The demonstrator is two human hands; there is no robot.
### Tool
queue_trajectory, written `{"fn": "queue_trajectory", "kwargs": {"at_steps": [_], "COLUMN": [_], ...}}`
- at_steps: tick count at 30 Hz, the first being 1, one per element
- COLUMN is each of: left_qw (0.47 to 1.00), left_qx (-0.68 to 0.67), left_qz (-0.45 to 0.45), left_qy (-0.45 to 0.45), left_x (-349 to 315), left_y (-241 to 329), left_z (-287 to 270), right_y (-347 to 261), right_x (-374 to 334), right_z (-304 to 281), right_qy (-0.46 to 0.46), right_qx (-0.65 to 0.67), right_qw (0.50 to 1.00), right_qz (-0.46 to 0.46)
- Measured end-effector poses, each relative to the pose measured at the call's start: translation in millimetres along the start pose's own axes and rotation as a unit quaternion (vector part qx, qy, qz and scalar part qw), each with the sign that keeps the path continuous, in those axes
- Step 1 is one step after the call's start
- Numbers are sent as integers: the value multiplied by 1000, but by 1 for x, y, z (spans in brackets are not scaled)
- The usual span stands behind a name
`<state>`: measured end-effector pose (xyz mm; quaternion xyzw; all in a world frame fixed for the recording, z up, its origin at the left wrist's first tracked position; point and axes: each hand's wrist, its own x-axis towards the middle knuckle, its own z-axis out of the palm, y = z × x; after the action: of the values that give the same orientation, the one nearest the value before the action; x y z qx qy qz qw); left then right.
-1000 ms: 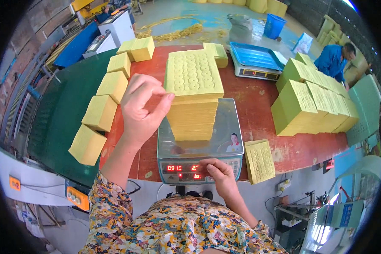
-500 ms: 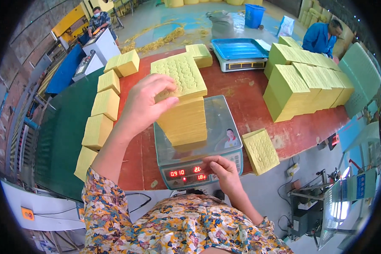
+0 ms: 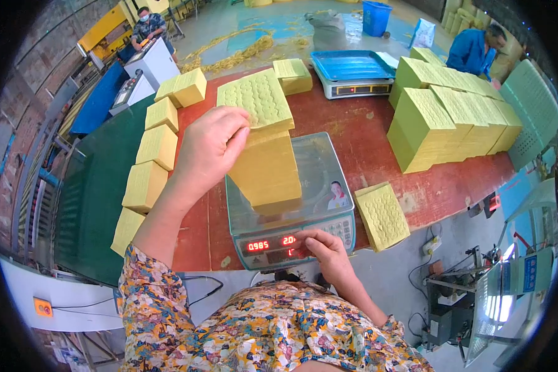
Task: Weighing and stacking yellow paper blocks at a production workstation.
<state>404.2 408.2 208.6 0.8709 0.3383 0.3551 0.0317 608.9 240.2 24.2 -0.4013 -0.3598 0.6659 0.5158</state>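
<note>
A tall stack of yellow embossed paper sheets (image 3: 270, 173) stands on the steel pan of a digital scale (image 3: 322, 170), at the near edge of a worn red table (image 3: 366, 139). The stack's long axis is upright. Its topmost bundle (image 3: 257, 93), scalloped pattern facing up, sits a little askew and juts over the near face of the block below; its longer side seems to run away from the person, with the far end swung slightly left.

The left hand (image 3: 214, 146) is at the near left corner of that bundle, thumb and bent fingers drawn together; whether a sheet edge is caught between them I cannot tell. The right hand (image 3: 330, 251) is low, in front of the scale's red-lit display (image 3: 270, 245), hiding part of it. Its thumb and forefinger are pressed together, with the other fingers curled.

Just right of the scale, a thin bundle of the same sheets (image 3: 382, 217) lies flat near the table edge, its long axis running away from the person and leaning left at the far end. A smaller yellow block (image 3: 293, 77) sits behind the stack, near a second scale with a blue tray (image 3: 353, 67). Yellow blocks form a row (image 3: 152, 149) on the left and a packed group (image 3: 446, 115) on the right, where a co-worker in blue (image 3: 468, 53) bends forward.
</note>
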Motion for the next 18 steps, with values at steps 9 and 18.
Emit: {"fn": "queue_trajectory", "kwargs": {"at_steps": [9,18], "left_qw": [963,951], "left_qx": [173,130], "left_qz": [166,279], "left_qy": [127,-39], "left_x": [-7,-98], "left_y": [32,120], "left_z": [-2,35], "right_y": [-3,-76], "right_x": [-16,-34], "right_z": [-3,1], "right_qy": [13,-85], "right_qx": [3,238], "right_qw": [1000,961], "right_qz": [-9,-116]}}
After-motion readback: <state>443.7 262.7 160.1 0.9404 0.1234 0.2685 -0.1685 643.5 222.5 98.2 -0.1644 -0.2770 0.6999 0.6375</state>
